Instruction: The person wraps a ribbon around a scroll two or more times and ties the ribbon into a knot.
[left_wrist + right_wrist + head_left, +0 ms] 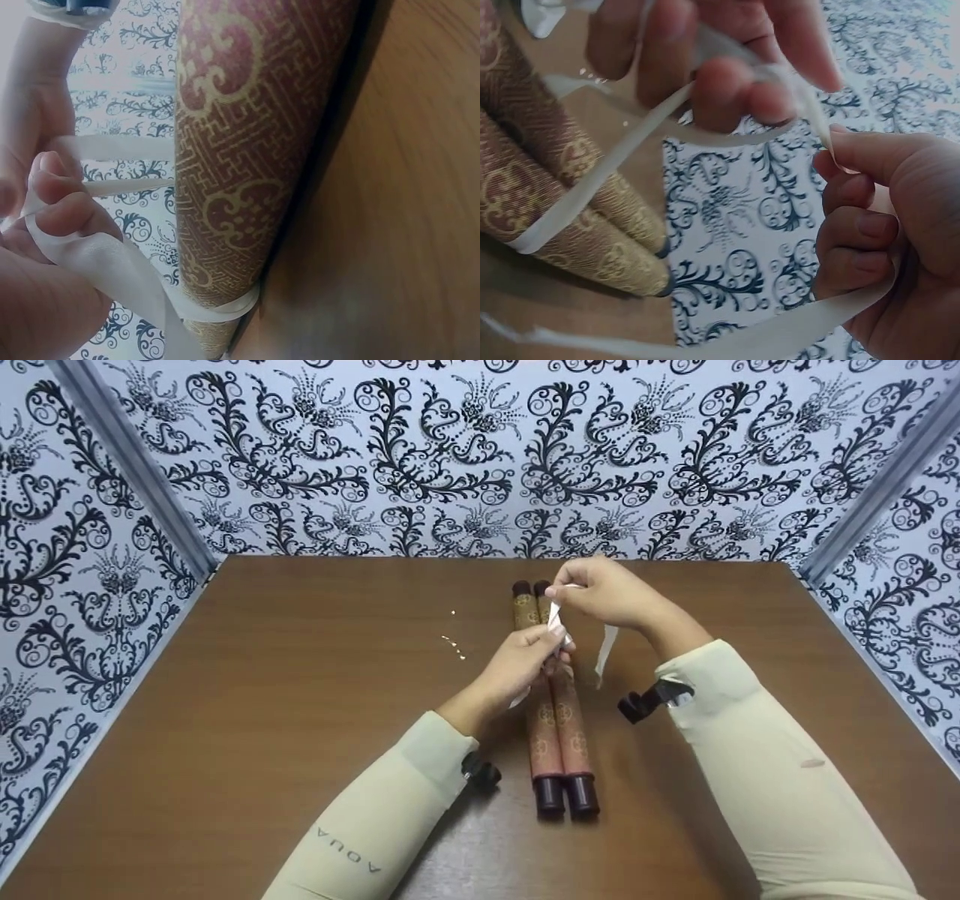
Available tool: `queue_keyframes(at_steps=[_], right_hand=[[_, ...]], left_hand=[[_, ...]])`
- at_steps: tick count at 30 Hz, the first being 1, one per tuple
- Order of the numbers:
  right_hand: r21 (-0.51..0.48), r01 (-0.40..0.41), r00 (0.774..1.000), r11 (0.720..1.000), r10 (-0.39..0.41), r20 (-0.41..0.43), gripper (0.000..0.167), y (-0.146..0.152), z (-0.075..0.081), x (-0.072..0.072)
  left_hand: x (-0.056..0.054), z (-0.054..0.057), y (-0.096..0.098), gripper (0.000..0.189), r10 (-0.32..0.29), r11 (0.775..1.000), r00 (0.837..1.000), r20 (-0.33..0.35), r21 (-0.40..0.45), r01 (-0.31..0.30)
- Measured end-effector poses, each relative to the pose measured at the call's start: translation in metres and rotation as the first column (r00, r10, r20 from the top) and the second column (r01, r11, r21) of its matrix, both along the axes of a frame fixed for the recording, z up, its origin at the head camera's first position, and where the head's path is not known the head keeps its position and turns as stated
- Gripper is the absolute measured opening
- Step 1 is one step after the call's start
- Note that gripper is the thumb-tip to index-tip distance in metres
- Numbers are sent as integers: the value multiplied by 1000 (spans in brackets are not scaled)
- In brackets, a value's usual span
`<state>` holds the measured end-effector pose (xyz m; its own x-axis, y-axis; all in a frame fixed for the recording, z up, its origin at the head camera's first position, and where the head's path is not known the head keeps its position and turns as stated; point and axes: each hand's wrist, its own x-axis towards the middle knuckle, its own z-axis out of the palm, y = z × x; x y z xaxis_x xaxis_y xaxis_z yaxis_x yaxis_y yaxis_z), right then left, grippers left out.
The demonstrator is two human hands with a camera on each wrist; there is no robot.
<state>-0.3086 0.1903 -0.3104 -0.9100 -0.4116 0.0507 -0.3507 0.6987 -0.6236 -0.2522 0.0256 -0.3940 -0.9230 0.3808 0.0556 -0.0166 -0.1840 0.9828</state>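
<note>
Two patterned tubes [545,735] with dark end caps lie side by side on the table, brown-gold at the far end and pinkish at the near end. A white ribbon [592,191] passes round both and rises to the hands above them. My left hand [517,664] pinches the ribbon between thumb and fingers, over the tubes. Up and to its right, my right hand [607,592] pinches a twisted stretch of ribbon [555,615], its other fingers curled in. A loose ribbon tail [606,652] hangs below the right hand.
Small pale scraps [454,645] lie on the brown table [300,697] left of the tubes. Walls [480,450] with black scroll patterns enclose the back and sides. A black wrist mount [652,701] sticks out from the right sleeve, another [482,774] from the left.
</note>
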Motion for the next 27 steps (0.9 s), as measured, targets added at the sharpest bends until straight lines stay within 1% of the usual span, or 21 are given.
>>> queue_keyframes(at_steps=[4, 9, 12, 16, 19, 23, 25, 27], right_hand=[[-1, -1, 1000, 1000, 1, -9, 16, -5, -15, -7], [22, -7, 1000, 1000, 8, -23, 14, -9, -31, -12], [24, -10, 999, 1000, 11, -36, 15, -9, -36, -14], [-6, 3, 998, 1000, -4, -66, 14, -7, -40, -14], [-38, 35, 993, 999, -39, -110, 14, -5, -42, -12], [-93, 72, 981, 993, -87, -173, 15, 0, -43, -4], [-138, 70, 981, 988, -94, -172, 15, 3, -44, 1], [-190, 54, 985, 980, -83, -149, 16, 7, -48, 6]], left_hand=[[1, 0, 0, 30, 14, 1000, 1000, 1, -9, -14], [1, 0, -1, 30, 18, 999, 1000, -3, -31, -18], [1, 0, -2, 30, 17, 999, 1000, -2, -30, -17], [-1, -1, -2, 30, 18, 1000, 1000, 4, -21, -18], [-1, -2, -2, 30, 18, 1000, 1000, 11, -15, -18], [-2, -2, -1, 29, 13, 1000, 1000, 24, -11, -13], [-2, -2, -1, 29, 13, 1000, 999, 30, -8, -13], [-2, -2, -1, 29, 14, 1000, 999, 32, -10, -13]])
